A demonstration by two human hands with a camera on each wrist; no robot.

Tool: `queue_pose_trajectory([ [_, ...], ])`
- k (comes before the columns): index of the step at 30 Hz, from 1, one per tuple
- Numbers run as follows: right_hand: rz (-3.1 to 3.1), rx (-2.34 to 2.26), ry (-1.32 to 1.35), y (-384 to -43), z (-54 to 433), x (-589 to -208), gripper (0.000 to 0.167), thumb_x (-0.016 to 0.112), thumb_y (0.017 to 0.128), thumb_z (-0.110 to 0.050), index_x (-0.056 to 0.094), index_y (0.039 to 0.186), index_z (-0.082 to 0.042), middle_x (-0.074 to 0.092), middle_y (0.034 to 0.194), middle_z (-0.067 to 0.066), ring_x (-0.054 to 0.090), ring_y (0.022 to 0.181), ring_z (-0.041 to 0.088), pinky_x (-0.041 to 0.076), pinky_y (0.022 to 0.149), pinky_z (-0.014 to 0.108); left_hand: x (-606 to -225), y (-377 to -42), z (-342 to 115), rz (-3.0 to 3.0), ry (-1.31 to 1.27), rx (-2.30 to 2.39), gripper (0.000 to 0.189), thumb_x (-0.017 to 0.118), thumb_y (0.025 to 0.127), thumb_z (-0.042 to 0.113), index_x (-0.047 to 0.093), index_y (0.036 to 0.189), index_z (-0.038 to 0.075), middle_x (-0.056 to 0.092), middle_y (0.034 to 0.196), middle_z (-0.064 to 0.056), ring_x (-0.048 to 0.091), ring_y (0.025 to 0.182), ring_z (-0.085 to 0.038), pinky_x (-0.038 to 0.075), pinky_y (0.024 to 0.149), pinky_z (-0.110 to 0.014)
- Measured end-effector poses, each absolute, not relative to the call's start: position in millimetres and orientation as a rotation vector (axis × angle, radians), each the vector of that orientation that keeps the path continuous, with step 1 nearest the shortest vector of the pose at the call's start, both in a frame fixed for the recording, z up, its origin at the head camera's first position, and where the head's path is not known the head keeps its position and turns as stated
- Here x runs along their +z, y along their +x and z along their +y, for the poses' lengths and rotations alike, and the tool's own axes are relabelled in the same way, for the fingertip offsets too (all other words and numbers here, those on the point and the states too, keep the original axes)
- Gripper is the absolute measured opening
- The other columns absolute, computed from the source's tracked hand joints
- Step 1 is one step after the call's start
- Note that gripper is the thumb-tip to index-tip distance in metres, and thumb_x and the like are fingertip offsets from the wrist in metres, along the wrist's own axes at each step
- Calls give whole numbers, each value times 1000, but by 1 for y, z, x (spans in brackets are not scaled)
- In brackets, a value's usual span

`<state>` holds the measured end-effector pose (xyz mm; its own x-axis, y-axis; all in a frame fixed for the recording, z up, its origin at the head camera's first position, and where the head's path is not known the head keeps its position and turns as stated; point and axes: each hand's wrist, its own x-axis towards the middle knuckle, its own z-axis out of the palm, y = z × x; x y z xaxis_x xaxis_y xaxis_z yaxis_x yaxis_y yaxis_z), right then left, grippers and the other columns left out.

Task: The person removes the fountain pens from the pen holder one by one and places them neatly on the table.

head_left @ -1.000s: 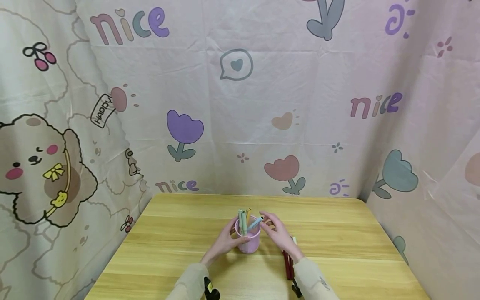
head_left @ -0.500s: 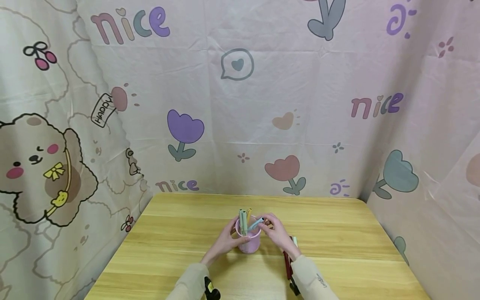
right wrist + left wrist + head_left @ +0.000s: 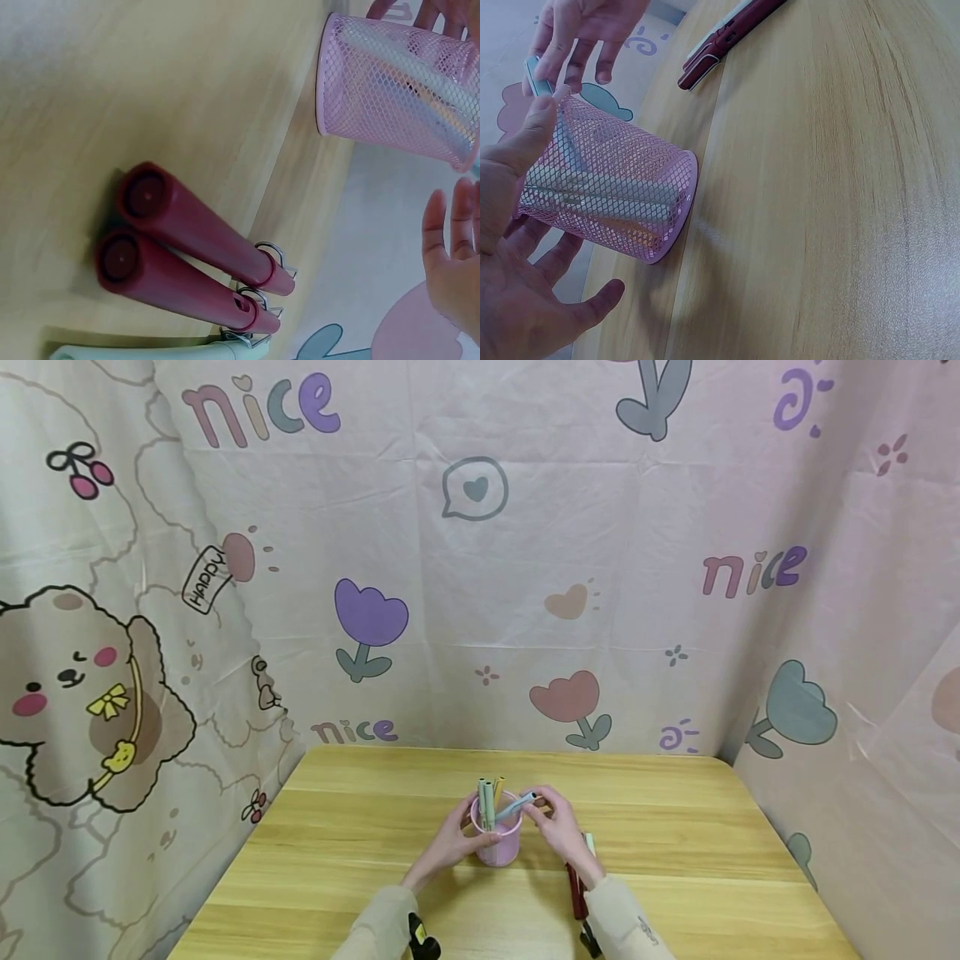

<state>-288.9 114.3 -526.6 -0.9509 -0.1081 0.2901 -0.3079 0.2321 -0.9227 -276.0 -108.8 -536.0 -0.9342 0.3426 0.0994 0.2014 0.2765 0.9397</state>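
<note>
A pink mesh pen holder [image 3: 501, 850] stands on the table, its rim gripped by my left hand [image 3: 454, 840] from the left side. Inside it are two pale green pens [image 3: 489, 803], a yellow pen [image 3: 500, 785] and a light blue pen [image 3: 513, 809] that leans out over the right rim. My right hand [image 3: 555, 823] pinches the upper end of the blue pen between thumb and fingers. In the left wrist view the top of that blue pen [image 3: 538, 78] shows at the fingertips; its lower part is seen through the mesh.
Right of the holder, partly under my right forearm, lie two dark red pens [image 3: 199, 236] with metal clips and a pale green pen [image 3: 161, 352] beside them. The wooden table [image 3: 360, 810] ends at a printed cloth backdrop [image 3: 465, 568].
My right fingers have come onto the blue pen's upper end, and the pen now leans slightly farther right. My left hand and the holder have stayed put.
</note>
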Motion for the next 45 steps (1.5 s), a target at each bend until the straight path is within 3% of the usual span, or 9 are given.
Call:
queue_pose_trajectory([
  [8, -2189, 1894, 347, -282, 116, -522, 18, 67, 91, 3, 70, 108, 2, 71, 99, 23, 67, 80, 9, 56, 72, 19, -537, -277, -109, 2392, 497, 1743, 92, 79, 88, 29, 25, 158, 4, 33, 160, -28, 35, 144, -53, 26, 116, -74],
  [23, -1887, 1941, 282, -274, 123, -515, 21, 67, 90, 6, 64, 109, 14, 69, 106, 34, 68, 86, 0, 58, 82, 13, -536, -277, -110, 2372, 522, 1780, 89, 80, 87, 19, 27, 157, 1, 35, 158, -30, 38, 142, -54, 28, 115, -74],
  [26, -1802, 1992, 269, -273, 125, -514, 24, 66, 90, 8, 61, 111, 18, 73, 104, 26, 70, 88, -1, 58, 83, 13, -536, -277, -110, 2380, 530, 1770, 90, 79, 87, 20, 26, 157, 1, 34, 157, -31, 38, 142, -55, 28, 115, -73],
  [31, -1708, 2012, 294, -271, 133, -511, 27, 66, 89, 11, 57, 111, 23, 77, 100, -1, 71, 90, -1, 59, 86, 14, -537, -278, -110, 2392, 535, 1756, 90, 79, 87, 21, 26, 157, 0, 34, 157, -32, 37, 142, -55, 27, 116, -73],
  [38, -1654, 2029, 280, -266, 151, -506, 29, 65, 87, 15, 53, 111, 27, 79, 99, 2, 73, 90, 0, 59, 86, 16, -538, -278, -109, 2394, 547, 1755, 90, 79, 87, 21, 26, 157, 0, 33, 158, -32, 36, 142, -55, 27, 116, -73],
  [45, -1643, 2021, 225, -262, 173, -503, 25, 61, 89, 17, 53, 111, 26, 77, 92, -6, 72, 84, 1, 60, 81, 16, -539, -279, -110, 2396, 538, 1757, 90, 79, 87, 22, 26, 157, 0, 33, 158, -32, 37, 142, -55, 27, 116, -74],
])
